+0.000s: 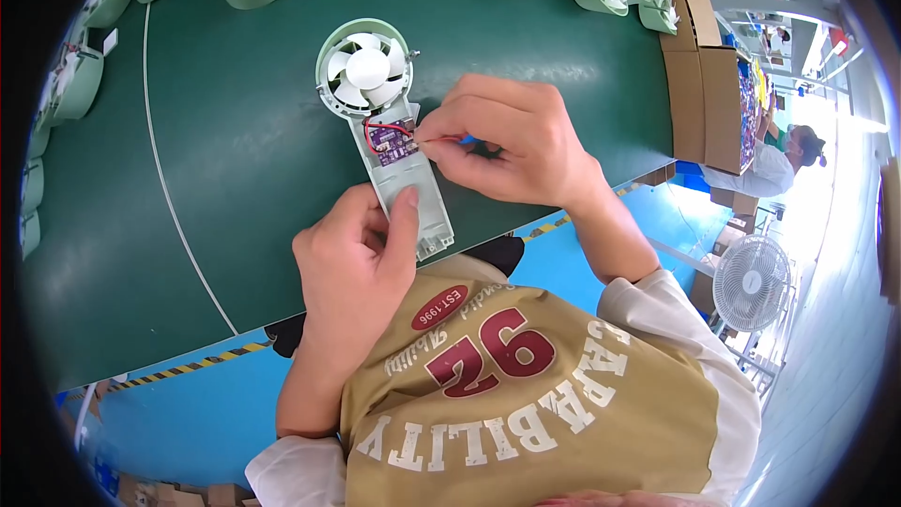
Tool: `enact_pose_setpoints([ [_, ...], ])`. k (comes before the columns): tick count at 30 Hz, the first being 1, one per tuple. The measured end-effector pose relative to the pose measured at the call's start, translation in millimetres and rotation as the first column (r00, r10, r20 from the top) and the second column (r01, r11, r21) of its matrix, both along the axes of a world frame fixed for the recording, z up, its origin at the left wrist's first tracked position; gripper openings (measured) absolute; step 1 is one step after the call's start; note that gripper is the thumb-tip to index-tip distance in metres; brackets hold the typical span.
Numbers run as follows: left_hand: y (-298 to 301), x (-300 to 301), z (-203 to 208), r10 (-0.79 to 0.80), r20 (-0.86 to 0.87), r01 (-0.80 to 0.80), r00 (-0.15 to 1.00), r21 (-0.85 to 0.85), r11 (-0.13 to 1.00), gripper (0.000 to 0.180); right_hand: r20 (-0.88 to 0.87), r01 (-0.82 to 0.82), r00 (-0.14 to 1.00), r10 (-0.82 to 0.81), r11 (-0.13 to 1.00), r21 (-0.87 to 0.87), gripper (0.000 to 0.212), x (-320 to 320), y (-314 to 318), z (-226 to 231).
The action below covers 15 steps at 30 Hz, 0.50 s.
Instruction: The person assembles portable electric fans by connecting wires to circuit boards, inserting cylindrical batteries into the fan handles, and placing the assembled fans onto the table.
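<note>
Toward six o'clock, the tan shirt (554,392) bore a large dark-red two-digit number (492,352). Around it, white capitals (497,438) curved from three to seven o'clock, pale script (419,347) ran from nine to twelve, and a red oval badge (439,307) with small lettering sat at ten.

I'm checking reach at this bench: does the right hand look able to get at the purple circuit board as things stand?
Probably yes: the right hand is beside the circuit board, and the left hand sits lower, clear of the board.
</note>
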<state>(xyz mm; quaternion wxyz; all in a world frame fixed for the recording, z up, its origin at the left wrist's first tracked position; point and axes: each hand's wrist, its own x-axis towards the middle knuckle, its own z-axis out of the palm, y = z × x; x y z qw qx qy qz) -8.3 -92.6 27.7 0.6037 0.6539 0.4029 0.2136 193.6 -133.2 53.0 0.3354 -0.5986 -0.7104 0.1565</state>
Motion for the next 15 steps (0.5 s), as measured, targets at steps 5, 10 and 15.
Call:
enact_pose_setpoints([
  [5, -2, 1, -4, 0.009, 0.008, -0.009, 1.0, 0.005, 1.0, 0.013, 0.085, -0.036, 0.996, 0.03, 0.997, 0.068, 0.016, 0, 1, 2],
  [10, -3, 2, -5, 0.014, 0.01, -0.014, 1.0, 0.023, 1.0, 0.013, 0.157, -0.044, 0.987, 0.033, 0.996, 0.072, 0.017, 0, 0, 4],
  [15, -3, 2, -7, 0.007, -0.016, -0.006, 1.0, 0.082, 0.997, 0.014, 0.288, -0.027, 0.958, -0.003, 0.995, 0.097, 0.02, -12, -5, 9],
])
